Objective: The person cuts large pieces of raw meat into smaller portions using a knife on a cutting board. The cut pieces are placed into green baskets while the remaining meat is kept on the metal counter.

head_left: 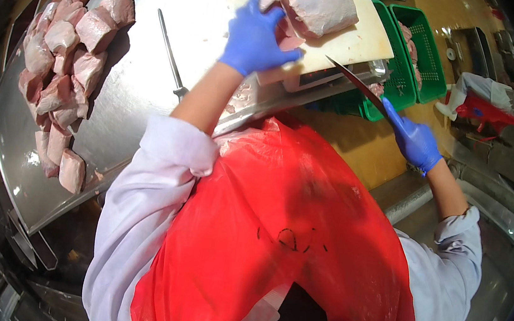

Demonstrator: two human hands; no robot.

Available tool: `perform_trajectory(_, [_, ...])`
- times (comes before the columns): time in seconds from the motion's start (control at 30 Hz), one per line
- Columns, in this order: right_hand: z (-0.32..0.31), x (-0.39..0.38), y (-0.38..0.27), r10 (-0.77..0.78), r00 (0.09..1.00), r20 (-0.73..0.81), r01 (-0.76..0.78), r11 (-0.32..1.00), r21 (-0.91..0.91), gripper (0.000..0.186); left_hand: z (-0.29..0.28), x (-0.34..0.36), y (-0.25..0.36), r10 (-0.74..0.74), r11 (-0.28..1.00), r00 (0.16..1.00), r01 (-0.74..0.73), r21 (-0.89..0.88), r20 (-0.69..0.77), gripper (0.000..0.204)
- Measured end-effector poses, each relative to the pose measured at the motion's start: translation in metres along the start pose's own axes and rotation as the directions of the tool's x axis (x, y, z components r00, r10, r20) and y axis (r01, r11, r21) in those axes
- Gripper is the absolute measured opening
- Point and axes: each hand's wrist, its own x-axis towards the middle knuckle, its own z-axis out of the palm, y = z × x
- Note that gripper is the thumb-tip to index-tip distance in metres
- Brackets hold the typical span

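Observation:
My left hand [255,38], in a blue glove, is closed around a cut piece of pale pink meat [285,40] on the white cutting board [372,42]. Just right of it lies a larger block of meat [322,9], its near end beside the piece. Off the board to the right, my right hand [416,140], gloved too, grips a long knife [362,87]. The knife's blade points up and left, its tip near the board's front edge and apart from the meat. The fingers under the left hand's piece are partly hidden.
Several chunks of meat [62,37] are piled on the left of the steel table [132,83]. A sharpening steel [169,49] lies between them and my left arm. Green baskets [433,85] with meat stand right of the board. Farther right is a person in a red apron [496,118].

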Motion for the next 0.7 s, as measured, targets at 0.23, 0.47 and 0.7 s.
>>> perform_trajectory(0.23, [0.057,0.021,0.029,0.278,0.916,-0.290,0.009,0.708,0.706,0.080,0.044,0.039,-0.031,-0.119,0.974,0.955,0.060,-0.216,-0.273,0.039])
perform_trajectory(0.47, [0.083,0.047,0.048,0.482,0.838,-0.257,0.202,0.163,0.966,0.084,-0.023,-0.071,-0.085,-0.453,0.418,0.889,0.141,-0.897,-0.072,0.058])
perform_trajectory(0.7, [0.093,0.062,0.098,0.456,0.867,-0.202,0.208,0.037,0.977,0.067,-0.044,-0.383,-0.084,-0.947,0.164,0.321,0.543,-0.823,0.023,0.073])
